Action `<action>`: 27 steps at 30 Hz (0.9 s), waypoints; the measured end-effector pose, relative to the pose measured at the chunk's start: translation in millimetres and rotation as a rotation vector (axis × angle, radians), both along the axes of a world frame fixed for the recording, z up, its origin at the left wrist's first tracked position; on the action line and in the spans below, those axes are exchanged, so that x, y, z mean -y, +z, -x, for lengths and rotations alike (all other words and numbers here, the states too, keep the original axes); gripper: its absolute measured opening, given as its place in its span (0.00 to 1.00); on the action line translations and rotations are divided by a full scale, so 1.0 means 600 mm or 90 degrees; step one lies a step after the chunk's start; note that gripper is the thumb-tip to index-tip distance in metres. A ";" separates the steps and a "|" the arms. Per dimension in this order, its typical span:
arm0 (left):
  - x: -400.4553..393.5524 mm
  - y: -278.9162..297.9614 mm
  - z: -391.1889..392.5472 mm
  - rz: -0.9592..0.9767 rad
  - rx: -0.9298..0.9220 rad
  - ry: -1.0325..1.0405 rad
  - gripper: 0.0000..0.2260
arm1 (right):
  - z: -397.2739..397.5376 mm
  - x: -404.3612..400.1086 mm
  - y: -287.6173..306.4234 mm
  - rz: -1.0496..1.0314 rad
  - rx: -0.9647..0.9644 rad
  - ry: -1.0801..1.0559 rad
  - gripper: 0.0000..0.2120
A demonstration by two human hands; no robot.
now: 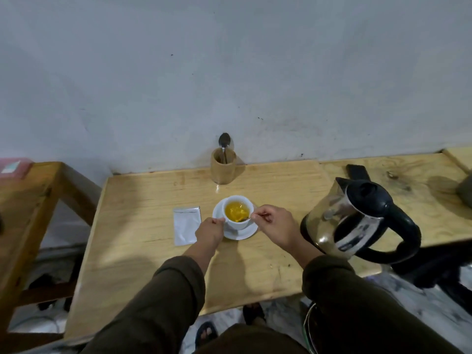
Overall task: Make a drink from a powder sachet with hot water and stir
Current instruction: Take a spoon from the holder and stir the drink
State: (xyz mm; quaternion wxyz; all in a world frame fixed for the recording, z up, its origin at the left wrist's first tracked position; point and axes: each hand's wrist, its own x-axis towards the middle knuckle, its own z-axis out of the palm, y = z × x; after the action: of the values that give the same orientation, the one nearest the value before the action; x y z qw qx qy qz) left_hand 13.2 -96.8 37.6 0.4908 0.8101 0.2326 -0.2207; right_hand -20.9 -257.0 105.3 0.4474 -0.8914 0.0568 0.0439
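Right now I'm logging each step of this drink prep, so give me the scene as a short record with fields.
stage: stirring
cup: white, on saucer, holds yellow liquid
left hand: steadies the cup's side
right hand: holds spoon, its bowl in the drink
sachet: silver, flat on table, left of the saucer
kettle: steel and black, right of the cup
holder: wooden, by the wall, second spoon inside
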 end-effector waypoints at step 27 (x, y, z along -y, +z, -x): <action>0.053 -0.037 0.062 0.000 0.058 0.136 0.26 | 0.058 0.095 -0.118 -0.178 -0.268 -0.359 0.04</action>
State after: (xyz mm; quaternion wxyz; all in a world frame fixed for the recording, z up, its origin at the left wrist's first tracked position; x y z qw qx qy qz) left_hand -24.0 -128.8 15.6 0.5216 0.7898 0.2954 -0.1301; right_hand -55.5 -313.8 34.4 0.5378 -0.7427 0.3838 0.1084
